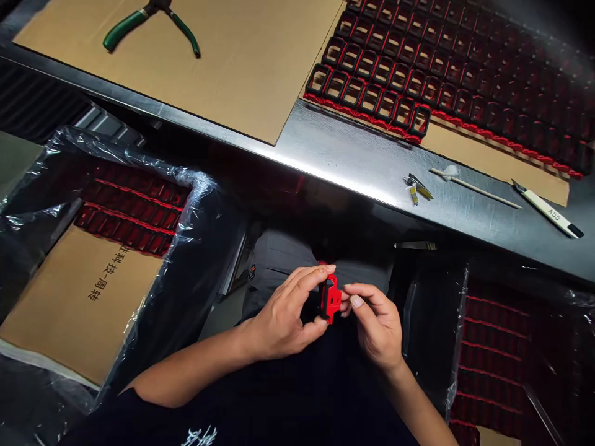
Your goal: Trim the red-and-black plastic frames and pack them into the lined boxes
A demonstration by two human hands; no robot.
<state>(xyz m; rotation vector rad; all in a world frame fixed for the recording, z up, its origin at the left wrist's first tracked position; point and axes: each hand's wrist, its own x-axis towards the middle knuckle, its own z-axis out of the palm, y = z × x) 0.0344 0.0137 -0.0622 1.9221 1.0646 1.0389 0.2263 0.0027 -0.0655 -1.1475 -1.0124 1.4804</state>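
A small red-and-black plastic part [331, 298] is held over my lap, its red side with small square holes turned to the right. My left hand [290, 310] grips it by the two ends, thumb below and fingers above. Close against its right side is my right hand [375, 319], thumb and index finger curled together in a pinch. Whatever lies between those fingertips, if anything, is too small to make out. Other right fingertips seem to touch the red edge.
On the metal bench [320, 155] stand rows of similar red-and-black frames [385, 71]. Green-handled pliers [127, 28], nail clippers [419, 188], a cotton-tipped stick [483, 187] and a utility knife [548, 210] lie there too. Plastic-lined boxes with more parts flank me, left [186, 204] and right [458, 347].
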